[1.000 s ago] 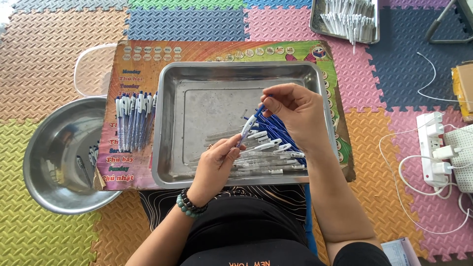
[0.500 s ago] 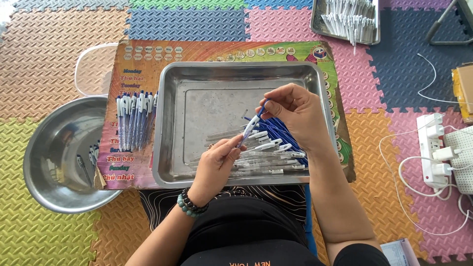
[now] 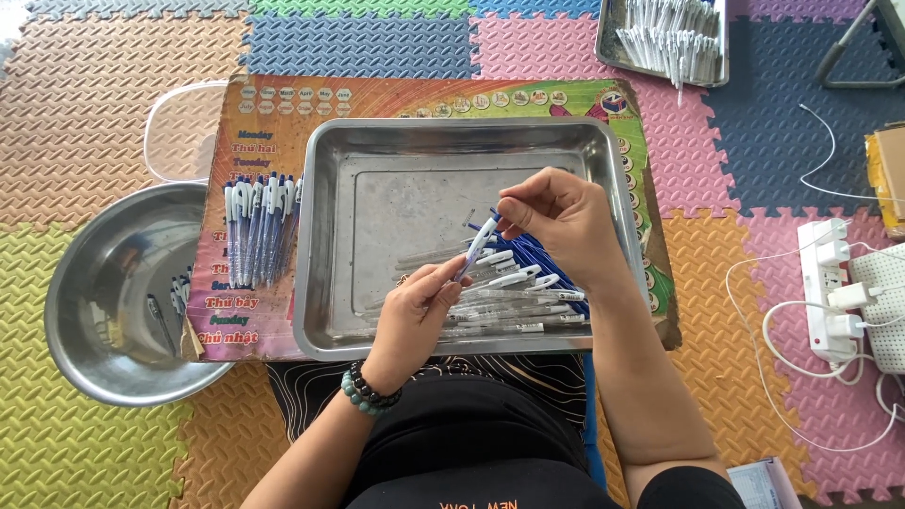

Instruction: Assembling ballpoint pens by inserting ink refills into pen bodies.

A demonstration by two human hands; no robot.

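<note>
A single pen [image 3: 476, 247], white and blue, is held between both hands over the steel tray [image 3: 377, 151]. Its near end is pinched by the left hand [image 3: 415, 316]; its far end is gripped by the fingertips of the right hand [image 3: 556, 221]. Both hands are closed on it, and the pen is tilted, clear of the tray floor. Loose pen parts [image 3: 514, 297] are piled in the tray's near right corner, just under the hands. The tray sits on a coloured printed board [image 3: 424, 94], laid on foam floor mats. A row of assembled pens [image 3: 259, 231] lies on the board left of the tray. A round steel bowl [image 3: 94, 283] is seen further left. A second tray of white parts [image 3: 669, 38] sits far right.
</note>
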